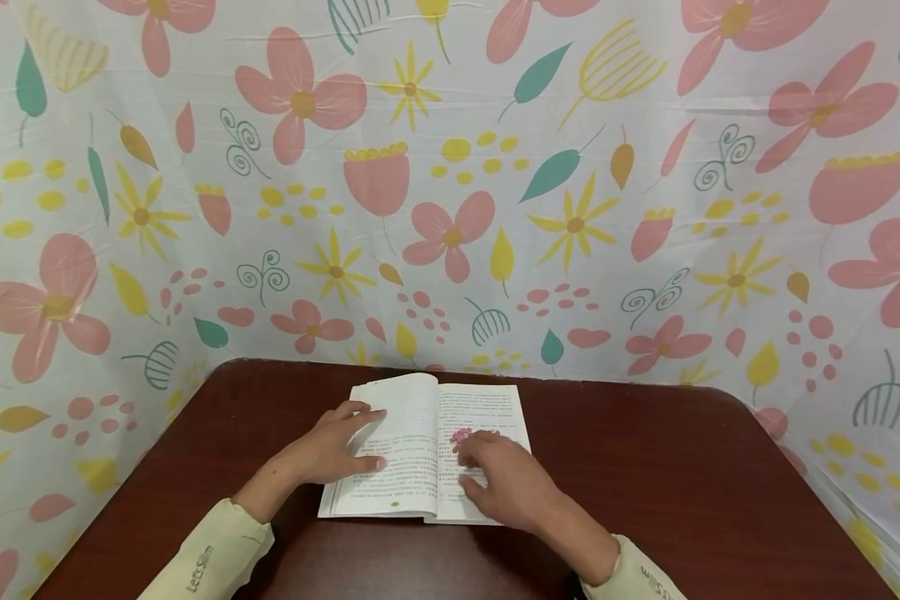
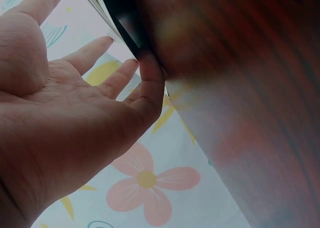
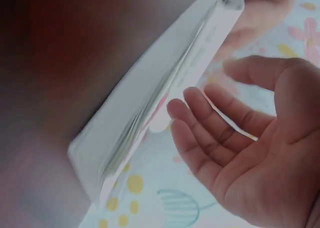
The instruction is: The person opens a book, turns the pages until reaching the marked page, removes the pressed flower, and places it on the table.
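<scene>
An open book (image 1: 408,417) with printed text lies on the dark table. My left hand (image 1: 337,446) is at the left page, its fingers spread and thumb pointing inward. In the left wrist view the fingertips of that hand (image 2: 100,103) are by the book's edge, pinching nothing. Over the right page is my right hand (image 1: 512,483), with loosely bent fingers beside a pink patch (image 1: 462,437) on the paper. The right wrist view shows that hand (image 3: 250,143) with nothing in its palm, close to the book's pages (image 3: 142,98); contact is unclear.
The reddish-brown table (image 1: 630,467) extends on both sides of the book. A white curtain (image 1: 450,108) patterned with flowers and leaves hangs behind the table and along its sides. Light sleeves (image 1: 221,546) cover both forearms.
</scene>
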A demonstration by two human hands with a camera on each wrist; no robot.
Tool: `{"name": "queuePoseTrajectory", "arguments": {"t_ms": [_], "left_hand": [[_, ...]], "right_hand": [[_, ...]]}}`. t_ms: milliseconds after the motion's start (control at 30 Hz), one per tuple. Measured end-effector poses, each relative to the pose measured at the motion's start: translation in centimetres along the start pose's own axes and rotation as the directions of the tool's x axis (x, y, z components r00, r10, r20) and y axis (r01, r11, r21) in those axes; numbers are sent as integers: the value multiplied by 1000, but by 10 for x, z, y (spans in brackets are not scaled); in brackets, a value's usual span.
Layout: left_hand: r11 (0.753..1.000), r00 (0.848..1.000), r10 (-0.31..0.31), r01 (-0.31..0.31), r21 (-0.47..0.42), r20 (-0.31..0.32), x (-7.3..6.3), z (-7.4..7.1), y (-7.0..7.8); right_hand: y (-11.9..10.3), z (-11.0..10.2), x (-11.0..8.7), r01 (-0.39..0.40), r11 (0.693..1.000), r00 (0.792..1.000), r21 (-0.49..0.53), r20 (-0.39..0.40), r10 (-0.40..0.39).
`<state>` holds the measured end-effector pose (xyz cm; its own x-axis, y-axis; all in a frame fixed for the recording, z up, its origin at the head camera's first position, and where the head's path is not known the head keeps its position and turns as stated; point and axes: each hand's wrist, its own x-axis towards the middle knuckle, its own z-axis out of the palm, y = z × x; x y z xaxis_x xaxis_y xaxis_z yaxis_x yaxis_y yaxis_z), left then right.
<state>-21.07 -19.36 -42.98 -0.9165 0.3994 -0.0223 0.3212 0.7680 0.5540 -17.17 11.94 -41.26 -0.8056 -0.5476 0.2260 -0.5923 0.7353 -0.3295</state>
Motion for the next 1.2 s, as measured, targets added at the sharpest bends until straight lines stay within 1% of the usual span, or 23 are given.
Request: {"name": "queuePoseTrajectory", "arguments": {"t_ms": [100,233,333,500,567,600,767,867,1100,1200], "left_hand": [[1000,1000,-6,6,6,1,2,1,1],[1000,1000,-1,1,6,3,4,1,1],[1000,1000,3,-3,4,5,4,1,1],[1000,1000,6,-6,13,10,4,1,1],[1000,1000,6,-7,17,12,3,0,2],[1000,1000,6,-6,18,13,3,0,2],[1000,1000,-2,2,25,14,2,0,2],[1000,1000,-12,12,28,15,2,1,3],[999,999,-28,27,28,27,1,1,4],[999,999,-29,29,27,30,0,1,3]], "right_hand": [[9,-6,1,-117,993,993,12,-24,117],[18,-10,-1,-249,968,967,27,-45,250],[22,-9,-2,-319,947,946,31,-50,320],[24,-6,-1,-414,910,910,-3,4,414],[24,-4,0,-432,901,901,-33,24,433],[25,-3,0,-433,900,900,-47,30,435],[23,-1,3,-421,902,904,-93,40,426],[22,-2,5,-421,902,903,-96,48,427],[24,-1,8,-456,886,881,-78,100,463],[25,0,8,-458,886,881,-65,98,463]]}}
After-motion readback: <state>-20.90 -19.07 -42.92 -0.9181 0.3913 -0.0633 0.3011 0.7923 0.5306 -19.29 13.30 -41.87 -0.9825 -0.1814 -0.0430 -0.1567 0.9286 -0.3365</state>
